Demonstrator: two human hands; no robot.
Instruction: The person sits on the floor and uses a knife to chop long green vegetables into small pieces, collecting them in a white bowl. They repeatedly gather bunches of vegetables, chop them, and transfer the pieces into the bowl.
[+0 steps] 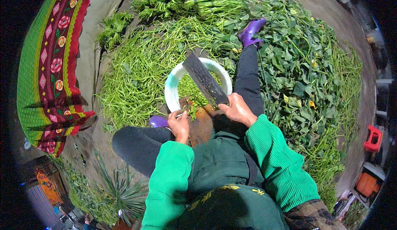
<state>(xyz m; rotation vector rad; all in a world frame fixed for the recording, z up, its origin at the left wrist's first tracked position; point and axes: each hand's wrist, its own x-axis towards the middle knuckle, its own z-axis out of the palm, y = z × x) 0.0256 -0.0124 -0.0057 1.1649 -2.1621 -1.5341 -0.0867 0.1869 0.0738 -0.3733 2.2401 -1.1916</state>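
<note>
My right hand (238, 109) grips a broad dark-bladed cleaver (206, 79), whose blade slants over a white and turquoise basin (229, 81). Chopped green stems (187, 86) fill the part of the basin that shows. A brown wooden board (201, 126) sits between my legs at the near side of the basin, with cut stem pieces (193, 111) at its upper end. My left hand (179, 125) is at the basin's near left rim, fingers bent, close to those pieces. Whether it pinches any stems is unclear.
Loose green stems (133, 84) spread left of the basin, and leafy vines (297, 75) heap on the right. Bundled stems (192, 3) lie beyond. A flowered quilt (55, 62) hangs at the left. My purple boot (252, 31) rests among the leaves. A red plastic stool (373, 138) stands far right.
</note>
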